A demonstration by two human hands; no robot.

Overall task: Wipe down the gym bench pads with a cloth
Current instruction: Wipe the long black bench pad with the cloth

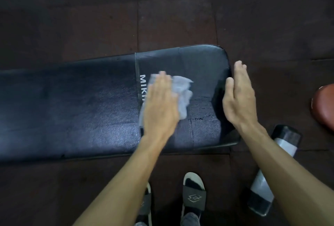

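Observation:
A long black bench pad [75, 106] lies across the view, with white lettering near its middle seam. My left hand [160, 103] lies flat on a pale crumpled cloth [182, 94] and presses it onto the pad just right of the lettering. My right hand [239, 95] rests against the pad's rounded right end, fingers straight and together, holding nothing. The cloth sticks out past the left hand on its right side and far side.
Dark rubber floor tiles [162, 9] surround the bench. A dumbbell [273, 169] with black ends lies on the floor at the lower right, partly behind my right forearm. A reddish-brown round pad [324, 106] shows at the right edge. My feet in slides [194, 195] stand below the bench.

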